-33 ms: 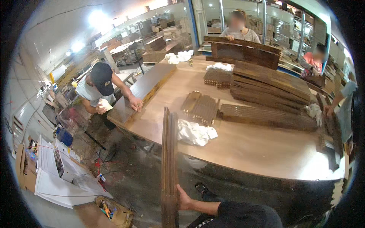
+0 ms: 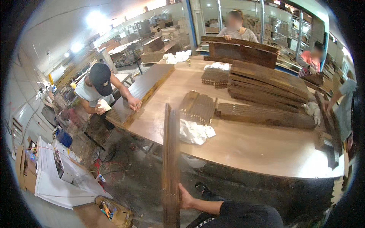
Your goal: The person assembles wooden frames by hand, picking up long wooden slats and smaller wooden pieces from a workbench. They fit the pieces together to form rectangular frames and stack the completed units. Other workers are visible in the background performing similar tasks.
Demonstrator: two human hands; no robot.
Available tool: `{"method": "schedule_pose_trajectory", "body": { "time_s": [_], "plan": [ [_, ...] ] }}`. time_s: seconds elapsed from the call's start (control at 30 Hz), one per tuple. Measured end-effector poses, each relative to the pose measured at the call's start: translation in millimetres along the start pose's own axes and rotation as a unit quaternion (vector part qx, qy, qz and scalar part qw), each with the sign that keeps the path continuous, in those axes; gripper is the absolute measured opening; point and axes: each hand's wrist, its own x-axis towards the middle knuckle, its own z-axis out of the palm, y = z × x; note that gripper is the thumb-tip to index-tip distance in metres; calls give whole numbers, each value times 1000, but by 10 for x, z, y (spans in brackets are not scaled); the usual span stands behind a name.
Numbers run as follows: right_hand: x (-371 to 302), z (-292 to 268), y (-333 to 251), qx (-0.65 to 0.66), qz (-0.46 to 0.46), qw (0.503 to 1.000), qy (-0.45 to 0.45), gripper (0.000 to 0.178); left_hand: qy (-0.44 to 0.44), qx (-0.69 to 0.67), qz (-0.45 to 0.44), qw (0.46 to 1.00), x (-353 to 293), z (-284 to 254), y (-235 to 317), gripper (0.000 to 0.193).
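We see one hand [image 2: 185,198] of ours low in the view, its forearm in a dark sleeve coming in from the lower right; we cannot tell for sure which hand it is, but it looks like the right. The fingers wrap behind a long dark wooden slat bundle [image 2: 171,159] with the thumb on its right side, so it grips the bundle; our other hand is out of view. The bundle stands upright on end, off the near edge of the tabletop [image 2: 243,148], its top overlapping the near-left part of the tabletop in the view.

A crumpled white rag [image 2: 195,132] lies on the tabletop just right of the bundle's upper end. Behind the rag sits a short stack of ribbed slats [image 2: 199,105], and to its right a long ribbed panel [image 2: 266,116] lies along the tabletop. A big pile of dark boards [image 2: 268,81] takes the far right part, with a smaller slat stack [image 2: 215,76] at the far middle.

At the left edge of the tabletop a person in a dark cap [image 2: 100,78] leans over a long dark board [image 2: 142,89], one hand flat on it, the other holding a pale cloth. Another person stands at the far edge behind upright boards [image 2: 243,51]. More people are at the right edge. On the floor at lower left stands a white cabinet [image 2: 61,178] beside an open cardboard box [image 2: 114,212] of small items.
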Motion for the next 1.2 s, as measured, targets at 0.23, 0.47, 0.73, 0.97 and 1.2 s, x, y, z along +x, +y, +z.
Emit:
{"method": "schedule_pose_trajectory", "body": {
  "time_s": [0.23,0.47,0.73,0.97,1.2],
  "plan": [
    [-1220,-245,-626,-88,-171,979,-72,109,-55,-102,66,991,-162,398,144,36],
    [-2992,-701,-1491,-7,-550,835,-2,91,-208,-262,184,924,-99,1131,737,26],
    [-4533,-1649,-1995,139,-644,752,23,79,-101,90,550,824,-305,2242,1873,32],
    [-5150,-1820,-2430,142,-678,721,14,81,-55,161,615,770,-319,2823,2353,35],
    [-4854,-1975,-2677,172,-615,768,-46,78,0,191,578,794,-248,2778,2542,44]
  ]
}}
